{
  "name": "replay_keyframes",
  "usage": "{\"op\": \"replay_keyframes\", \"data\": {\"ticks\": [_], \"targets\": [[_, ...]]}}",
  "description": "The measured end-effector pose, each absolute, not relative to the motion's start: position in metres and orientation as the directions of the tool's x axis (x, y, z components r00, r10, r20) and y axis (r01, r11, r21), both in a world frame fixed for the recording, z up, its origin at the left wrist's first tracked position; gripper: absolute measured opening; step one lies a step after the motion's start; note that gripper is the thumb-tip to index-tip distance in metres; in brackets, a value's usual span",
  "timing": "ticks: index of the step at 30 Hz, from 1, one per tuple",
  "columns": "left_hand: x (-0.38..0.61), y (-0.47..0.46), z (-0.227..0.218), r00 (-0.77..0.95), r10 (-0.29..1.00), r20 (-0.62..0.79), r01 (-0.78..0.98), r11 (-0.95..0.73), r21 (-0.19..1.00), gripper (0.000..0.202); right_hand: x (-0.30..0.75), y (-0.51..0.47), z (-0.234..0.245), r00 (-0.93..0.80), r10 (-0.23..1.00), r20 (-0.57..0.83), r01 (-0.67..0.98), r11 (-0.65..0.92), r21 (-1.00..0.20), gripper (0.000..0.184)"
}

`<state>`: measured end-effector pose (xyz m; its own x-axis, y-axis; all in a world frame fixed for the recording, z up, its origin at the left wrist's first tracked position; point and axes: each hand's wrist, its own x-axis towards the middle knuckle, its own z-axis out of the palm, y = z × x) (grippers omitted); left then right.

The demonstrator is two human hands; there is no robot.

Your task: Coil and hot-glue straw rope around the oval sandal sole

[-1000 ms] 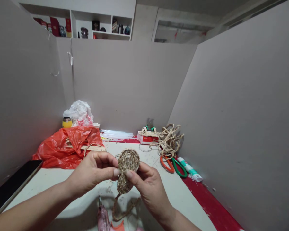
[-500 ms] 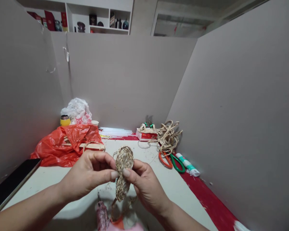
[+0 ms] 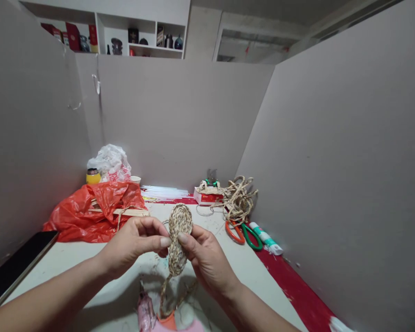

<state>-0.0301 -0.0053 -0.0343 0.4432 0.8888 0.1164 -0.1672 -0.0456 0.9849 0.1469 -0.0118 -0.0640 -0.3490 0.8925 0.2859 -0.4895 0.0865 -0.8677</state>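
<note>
A small sole-shaped piece of coiled straw braid (image 3: 180, 221) is held upright in front of me, narrow at its middle. My right hand (image 3: 209, 258) grips its right edge, thumb on the front face and fingers behind. At the left edge, my left hand (image 3: 140, 242) pinches the narrow part between thumb and forefinger. From its lower end a loose braid tail (image 3: 164, 293) hangs down to an orange item (image 3: 168, 319) near the bottom of the view. Beside that tail is a pink tool with a thin tip (image 3: 145, 309), only partly visible.
Left stand a red plastic bag (image 3: 72, 212) with wooden strips and a phone (image 3: 17, 267). Clear sticks (image 3: 164, 192) lie at the back. Right are a straw rope heap (image 3: 240, 200), orange (image 3: 234, 233) and green loop handles (image 3: 251, 237), and a white-green tube (image 3: 266, 239). Grey panels enclose the table.
The straw piece has been raised slightly and turned to face me more squarely, baring more of its braid tail. My left hand has shifted slightly right, and the camera view has tilted up a little.
</note>
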Motion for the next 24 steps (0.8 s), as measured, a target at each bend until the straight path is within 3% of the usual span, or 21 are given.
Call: {"op": "replay_keyframes", "data": {"ticks": [15, 24], "targets": [[-0.0252, -0.0114, -0.0343, 0.443, 0.888, 0.127, -0.191, -0.045, 0.980, 0.016, 0.1474, -0.0170, -0.0656, -0.243, 0.912, 0.330, -0.434, 0.202, -0.878, 0.012], [-0.0221, -0.0120, -0.0378, 0.414, 0.902, 0.124, -0.188, -0.049, 0.981, 0.019, 0.1448, -0.0185, -0.0691, -0.191, 0.930, 0.313, -0.397, 0.219, -0.891, 0.016]]}}
